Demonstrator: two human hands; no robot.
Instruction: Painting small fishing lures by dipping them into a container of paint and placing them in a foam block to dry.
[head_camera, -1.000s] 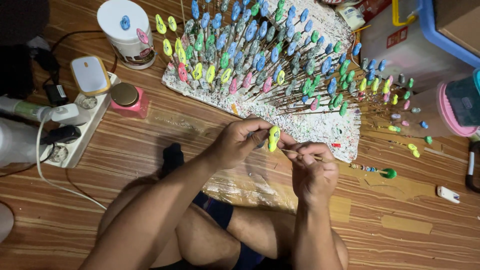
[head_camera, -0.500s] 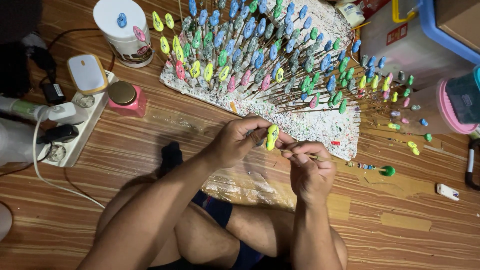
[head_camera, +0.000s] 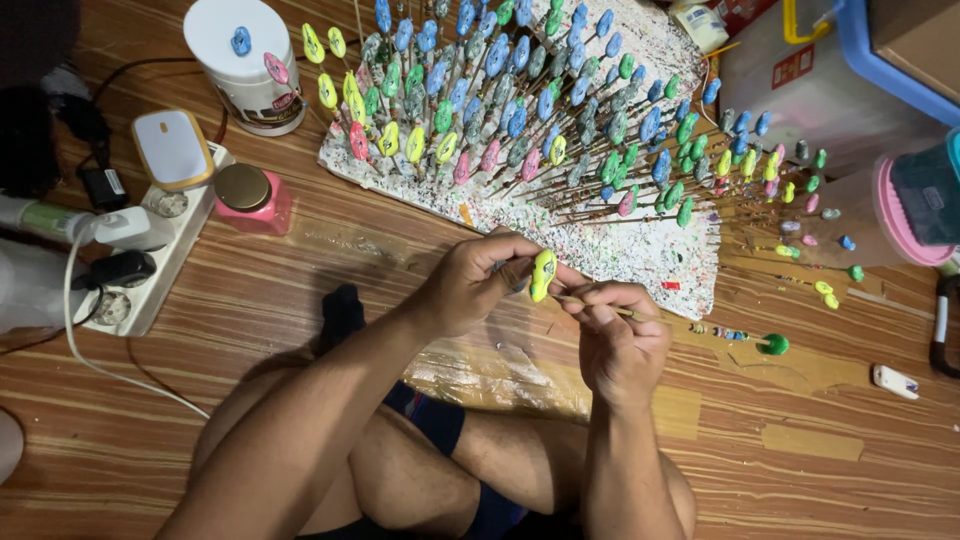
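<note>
As hands (head_camera: 560, 300) meet, fingers pinching yellow piece (head_camera: 543, 274)

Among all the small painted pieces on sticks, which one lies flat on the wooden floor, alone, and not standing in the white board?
The green piece, lying right of the right hand. The others stand in the speckled white board, or the hands hold them.

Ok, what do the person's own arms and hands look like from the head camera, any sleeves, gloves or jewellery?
Both arms are bare to the frame edge, with no sleeves in view. The left hand and the right hand wear no gloves, and no rings, watch or wristbands show. The fingers are bare, with short nails.
</note>
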